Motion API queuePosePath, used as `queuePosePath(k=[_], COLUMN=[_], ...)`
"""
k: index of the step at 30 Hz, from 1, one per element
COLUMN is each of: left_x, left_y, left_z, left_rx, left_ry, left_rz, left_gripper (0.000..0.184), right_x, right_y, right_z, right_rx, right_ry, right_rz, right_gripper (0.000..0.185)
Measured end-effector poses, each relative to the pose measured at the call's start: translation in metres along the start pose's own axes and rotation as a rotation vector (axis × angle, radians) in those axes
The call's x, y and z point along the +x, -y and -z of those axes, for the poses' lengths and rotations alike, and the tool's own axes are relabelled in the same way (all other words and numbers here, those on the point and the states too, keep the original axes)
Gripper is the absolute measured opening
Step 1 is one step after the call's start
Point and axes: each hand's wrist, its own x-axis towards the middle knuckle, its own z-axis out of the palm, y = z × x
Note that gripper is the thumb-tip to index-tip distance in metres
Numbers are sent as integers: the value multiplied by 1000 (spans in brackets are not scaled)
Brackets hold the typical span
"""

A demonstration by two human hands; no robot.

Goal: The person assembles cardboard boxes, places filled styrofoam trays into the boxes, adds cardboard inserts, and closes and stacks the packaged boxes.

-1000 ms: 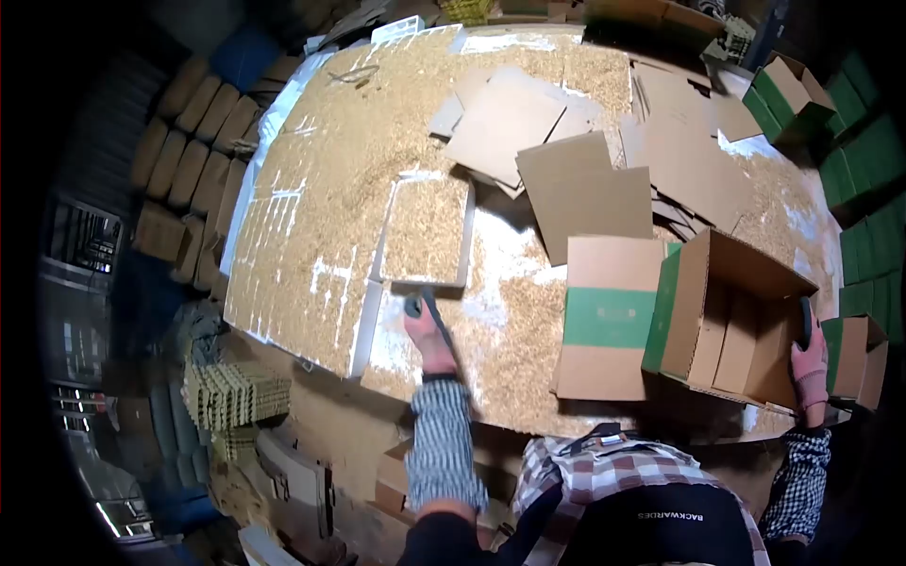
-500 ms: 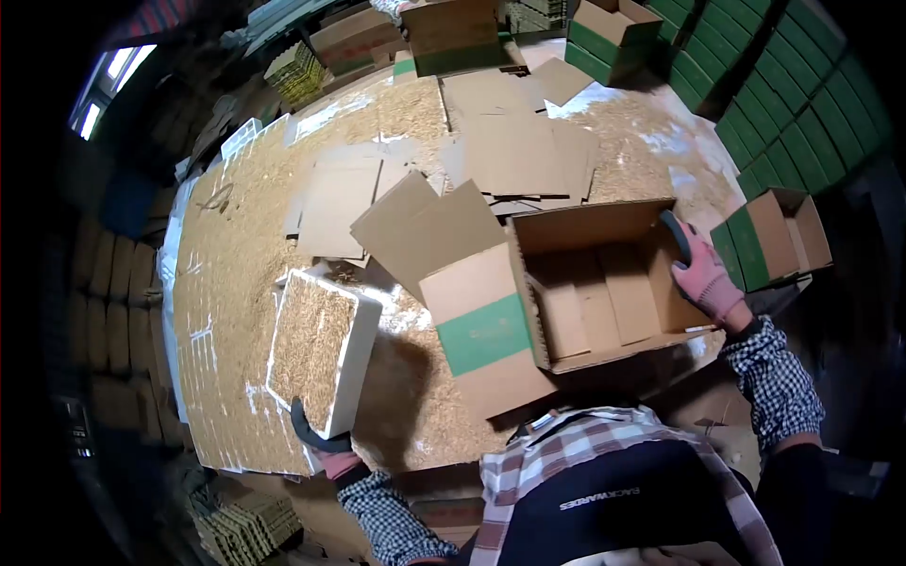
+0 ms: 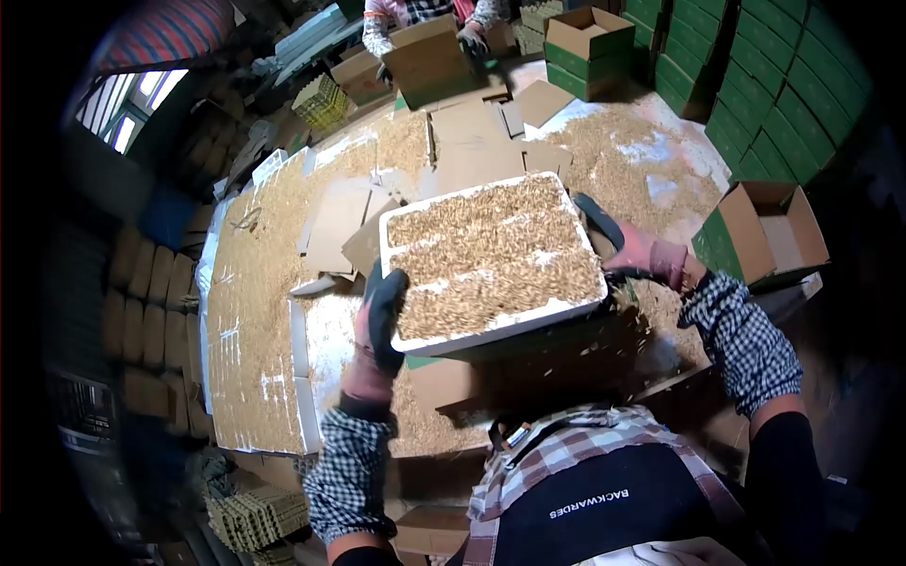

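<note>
A white box filled with wood-shaving-like flakes (image 3: pixel 491 259) is held up above the table, slightly tilted. My left hand (image 3: pixel 379 325), in a pink and dark glove, grips its left side. On the opposite side, my right hand (image 3: pixel 637 247) is curled at the box's right edge. Loose flakes fall near the right hand. Beneath the white box, a cardboard carton with green parts (image 3: pixel 557 368) is mostly hidden.
Flakes cover much of the table (image 3: pixel 255 330), where flat cardboard sheets (image 3: pixel 335 222) lie. Across it, another person (image 3: pixel 425 14) handles a carton (image 3: pixel 429 61). Green cartons (image 3: pixel 774 104) are stacked at right, near an open carton (image 3: pixel 774 231).
The white box has risen from the table and moved right, over the carton. My right hand has left the carton's edge for the box. The other person has come into view.
</note>
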Motion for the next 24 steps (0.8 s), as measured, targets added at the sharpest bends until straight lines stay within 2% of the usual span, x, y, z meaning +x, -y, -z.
queuePosePath(k=[3, 4, 5, 7, 9, 10, 11, 12, 14, 15, 17, 18, 19, 21, 22, 23, 24], left_x=[4, 5, 3, 17, 2, -10, -18, -18, 2, 16, 58, 80, 97, 125, 152, 166, 168], left_y=[-18, -22, -12, 23, 3, -20, -28, -21, 19, 48, 131, 147, 151, 153, 183, 172, 170], left_z=[0, 2, -3, 6, -28, -33, -36, -16, 50, 93, 140, 141, 133, 140, 153, 157, 165], left_rx=[-58, 173, 217, 1154, 1474, 1389, 1340, 1096, 647, 465, 934, 1142, 1545, 1717, 1766, 1742, 1687], left_ry=[44, 47, 48, 12, 42, 185, 58, -186, -632, -652, -775, -705, -672, -331, -342, -235, -143], left_rz=[334, 485, 335, 251, 286, 211, -26, -93, -180, 66, 43, 235, 71, -90, 14, 210, 194], left_gripper=[48, 49, 38, 30, 28, 29, 25, 22, 17, 30, 54, 79, 89, 80, 69, 49, 42], right_x=[12, 14, 12, 14, 19, 20, 16, 16, 25, 31, 29, 40, 47, 53, 56, 59, 54], right_y=[11, 21, 37, 47, 62, 50, 35, 48, 78, 86, 84, 94, 100, 90, 89, 98, 93], right_z=[1, 6, 6, 12, 13, 11, 8, 7, 20, 22, 4, -2, -9, -24, -32, -32, -29], right_rx=[165, 162, 309, 349, 108, -89, -282, -512, -285, -159, -577, -758, -930, -1088, -1110, -1075, -959], right_ry=[67, 110, 19, 80, 67, 83, 88, 104, 292, 358, 291, 382, 423, 445, 477, 443, 377], right_rz=[-222, -328, -195, -183, -178, -263, -351, -289, -425, -474, -489, -619, -638, -648, -702, -698, -697], right_gripper=[104, 89, 80, 80, 76, 72, 69, 62, 58, 58, 57, 53, 51, 44, 36, 28, 28])
